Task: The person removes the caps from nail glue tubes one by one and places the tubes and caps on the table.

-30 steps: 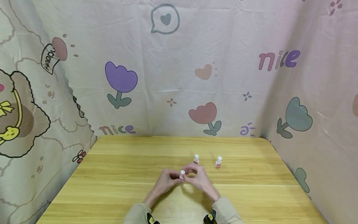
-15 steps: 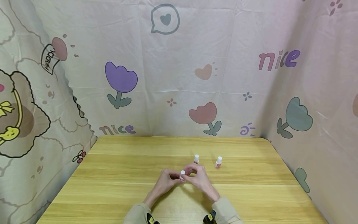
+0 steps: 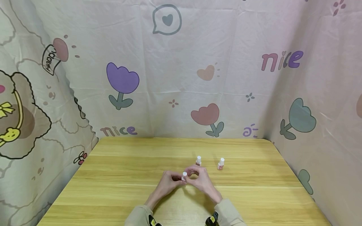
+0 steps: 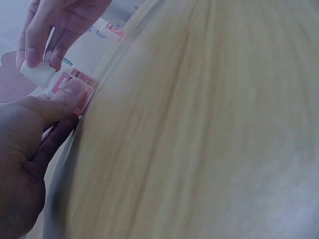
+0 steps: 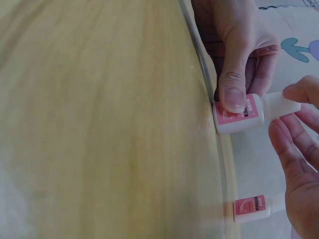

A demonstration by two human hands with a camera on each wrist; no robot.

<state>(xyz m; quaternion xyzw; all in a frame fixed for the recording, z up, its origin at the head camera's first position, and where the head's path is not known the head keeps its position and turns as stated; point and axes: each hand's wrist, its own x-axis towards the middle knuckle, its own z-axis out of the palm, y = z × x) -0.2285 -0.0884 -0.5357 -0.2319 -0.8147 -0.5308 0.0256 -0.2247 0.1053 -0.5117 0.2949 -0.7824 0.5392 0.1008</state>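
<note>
A small white bottle (image 3: 184, 178) with a pink label and white cap stands upright on the table between both hands. My left hand (image 3: 167, 184) grips its body; the thumb (image 5: 234, 99) lies across the label in the right wrist view. From the other side my right hand (image 3: 201, 181) pinches the white cap (image 4: 37, 73) between thumb and fingers. The cap sits on the bottle. Part of the label (image 4: 62, 82) is hidden by the left thumb in the left wrist view.
Two similar white bottles stand farther back: one bottle (image 3: 198, 160) just behind my right hand, its base partly hidden, another bottle (image 3: 221, 164) to its right. The wooden table (image 3: 127, 163) ends at a printed cloth backdrop (image 3: 169, 69), with cloth at both sides too.
The right thumb and fingers have shifted slightly at the cap. The bottle, both wrists and the two other bottles stay in place.
</note>
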